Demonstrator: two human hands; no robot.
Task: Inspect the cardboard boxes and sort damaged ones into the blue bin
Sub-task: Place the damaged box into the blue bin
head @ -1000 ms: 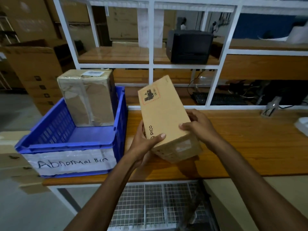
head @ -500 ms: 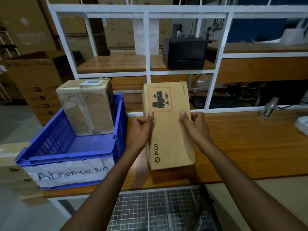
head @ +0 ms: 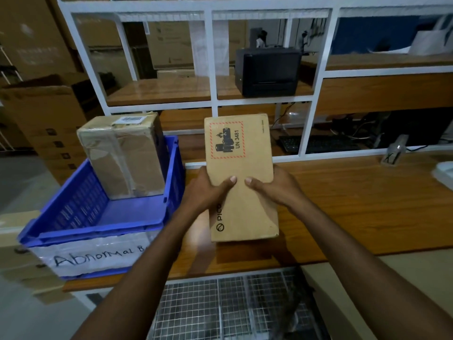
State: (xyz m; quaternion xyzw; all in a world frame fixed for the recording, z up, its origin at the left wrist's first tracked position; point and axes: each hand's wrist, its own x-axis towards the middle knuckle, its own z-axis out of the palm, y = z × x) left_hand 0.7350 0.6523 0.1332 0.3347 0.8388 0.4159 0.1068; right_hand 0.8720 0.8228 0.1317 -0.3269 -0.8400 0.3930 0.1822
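In the head view, the left hand [head: 206, 192] and the right hand [head: 277, 190] each grip one long side of the slim cardboard box [head: 241, 148], with the thumbs pressed on its printed face. They hold it over the wooden table [head: 355, 204], just right of the blue bin [head: 98, 231], where a crumpled taped box [head: 122, 155] already stands. One second ago the box was tilted end-on; now its labelled face looks up and shows no clear damage, so I judge the other faces remain to check.
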